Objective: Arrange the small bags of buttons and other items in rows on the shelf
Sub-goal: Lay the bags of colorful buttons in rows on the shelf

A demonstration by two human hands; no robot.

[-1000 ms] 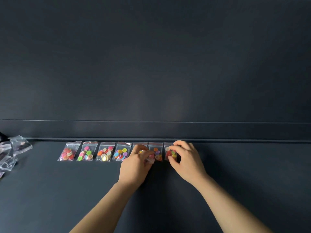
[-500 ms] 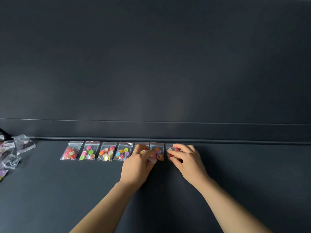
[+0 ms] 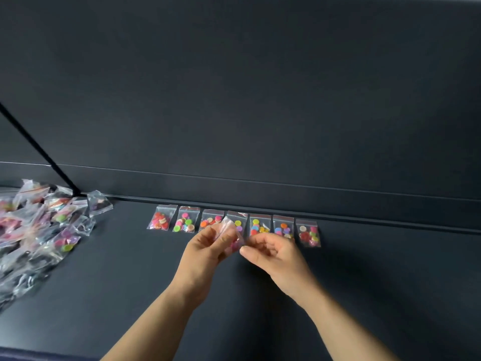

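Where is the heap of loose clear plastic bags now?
In the head view, the heap of loose clear plastic bags lies at the far left of the dark shelf, left of the row of button bags.

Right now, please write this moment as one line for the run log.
row: seven bags along back edge | left hand: holds loose bag | right hand: pinches same bag | pile: left, unsorted

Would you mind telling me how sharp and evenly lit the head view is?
Head view: dim, even light on the dark shelf; the row of button bags reads fairly sharp; the bag between left hand and right hand is motion-blurred; the pile of bags shows glare.
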